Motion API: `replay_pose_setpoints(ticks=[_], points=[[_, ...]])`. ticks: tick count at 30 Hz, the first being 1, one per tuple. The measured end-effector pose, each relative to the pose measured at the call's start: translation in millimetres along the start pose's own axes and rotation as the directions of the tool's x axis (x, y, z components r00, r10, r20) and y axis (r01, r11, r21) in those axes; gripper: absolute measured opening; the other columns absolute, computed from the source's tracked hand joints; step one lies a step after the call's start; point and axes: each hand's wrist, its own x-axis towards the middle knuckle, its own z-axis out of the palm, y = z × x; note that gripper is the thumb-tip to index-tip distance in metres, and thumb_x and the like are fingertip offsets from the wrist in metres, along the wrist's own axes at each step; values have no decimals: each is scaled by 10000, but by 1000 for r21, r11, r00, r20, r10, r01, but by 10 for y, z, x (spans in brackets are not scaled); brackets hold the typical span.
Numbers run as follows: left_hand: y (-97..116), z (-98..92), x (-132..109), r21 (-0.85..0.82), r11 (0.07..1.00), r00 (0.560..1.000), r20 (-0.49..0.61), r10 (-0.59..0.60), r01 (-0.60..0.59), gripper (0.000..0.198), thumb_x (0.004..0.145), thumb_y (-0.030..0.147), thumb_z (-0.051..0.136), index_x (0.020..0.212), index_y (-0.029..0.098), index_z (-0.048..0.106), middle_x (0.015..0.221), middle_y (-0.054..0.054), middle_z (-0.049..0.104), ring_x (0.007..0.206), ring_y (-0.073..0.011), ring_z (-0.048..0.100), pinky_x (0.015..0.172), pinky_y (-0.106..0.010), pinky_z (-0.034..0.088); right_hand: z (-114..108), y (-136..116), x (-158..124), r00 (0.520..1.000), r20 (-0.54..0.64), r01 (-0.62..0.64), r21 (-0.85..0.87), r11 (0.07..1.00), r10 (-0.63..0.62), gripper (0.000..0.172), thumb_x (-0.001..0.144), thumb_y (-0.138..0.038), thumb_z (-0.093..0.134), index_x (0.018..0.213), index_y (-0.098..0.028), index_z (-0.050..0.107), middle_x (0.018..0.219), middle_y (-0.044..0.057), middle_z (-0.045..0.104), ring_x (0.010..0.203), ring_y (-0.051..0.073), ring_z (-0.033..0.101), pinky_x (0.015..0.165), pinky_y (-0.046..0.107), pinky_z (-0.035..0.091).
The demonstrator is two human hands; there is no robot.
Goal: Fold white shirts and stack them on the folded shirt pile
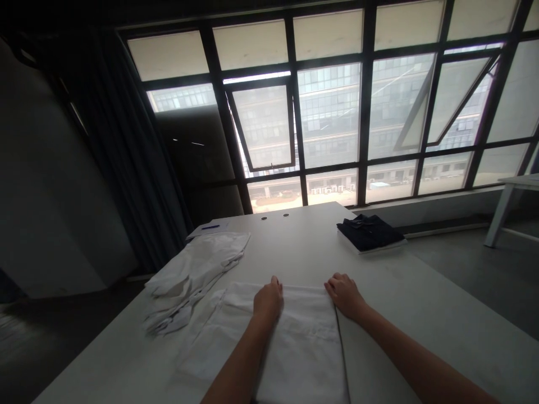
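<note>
A white garment (301, 348) lies spread on the white table in front of me, with a straight far edge and a straight right edge. My left hand (268, 300) is closed on the cloth at the middle of its far edge. At the far right corner, my right hand (345, 294) pinches the fabric, its fingers bent. The part of the garment left of my left forearm looks wrinkled. Its near end runs out of view, and my left arm hides some of it.
More white garments (197, 275) lie in a loose pile at the left. A folded dark shirt (370, 232) rests on something white at the right of the table (290, 241). Paper with a pen (210, 227) lies at the far left. Windows stand behind; another table (507, 196) is right.
</note>
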Motion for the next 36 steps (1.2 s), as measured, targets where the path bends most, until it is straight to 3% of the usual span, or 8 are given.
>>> replay_pose_setpoints(ticks=[11,16,20,22,24,28,32,36], points=[[-45,57,-4,47,998,999,-26,45,-44,273,1035,354,391,1123,190,591,922,-126,722,873,-265,700,776,-338,461,39,46,13,998,-56,-12,60,998,16,236,950,-347,547,828,-206,691,934,77,683,933,249,587,833,352,405],[-81,48,-10,25,994,989,-96,111,-109,241,1027,333,426,1118,232,625,1102,-101,660,1027,-242,636,866,-323,426,-51,81,-20,990,-136,-21,141,990,41,254,966,-279,490,817,-188,674,897,94,673,872,230,605,839,345,448],[-102,68,-1,-12,994,986,-133,103,-105,226,1015,321,460,1072,210,649,1083,-87,642,1031,-221,611,899,-306,407,-141,-111,-169,974,-209,145,257,955,-92,261,965,-212,425,972,-194,686,1049,107,690,995,232,625,941,371,464],[-108,83,5,-28,994,985,-140,97,-102,225,1016,311,459,1047,201,653,1057,-81,644,1015,-215,612,894,-302,411,-150,-264,-284,953,-170,292,284,913,-252,342,903,-136,434,1140,-194,674,1227,108,674,1160,235,594,1050,398,425],[-115,78,3,-37,993,984,-143,102,-108,222,1015,302,457,1030,200,654,1037,-75,645,1005,-213,614,891,-303,418,-130,-395,-392,919,-41,391,234,890,-393,512,850,-118,455,1338,-177,597,1441,115,568,1350,252,482,1168,441,317],[-91,-37,-36,-37,985,976,-147,158,-166,235,1007,254,441,1126,189,634,1134,-107,628,1057,-234,601,922,-337,427,-58,-496,-500,851,205,470,112,876,-483,662,890,-219,462,1541,-121,381,1626,147,298,1509,306,243,1244,514,118],[54,-173,-151,-44,943,941,-91,325,-330,279,1005,236,431,1210,208,619,1283,-106,608,1197,-230,558,1056,-354,374,-11,-449,-456,852,220,468,88,879,-476,662,932,-274,430,1568,-128,325,1636,138,261,1517,291,222,1250,499,101],[246,-86,-416,-94,851,846,99,524,-516,467,994,514,464,1355,241,578,1423,-78,580,1301,-233,532,1096,-330,387,29,-262,-282,841,199,497,80,864,-502,650,924,-250,423,1564,-171,343,1633,94,300,1528,262,189,1251,493,99]])
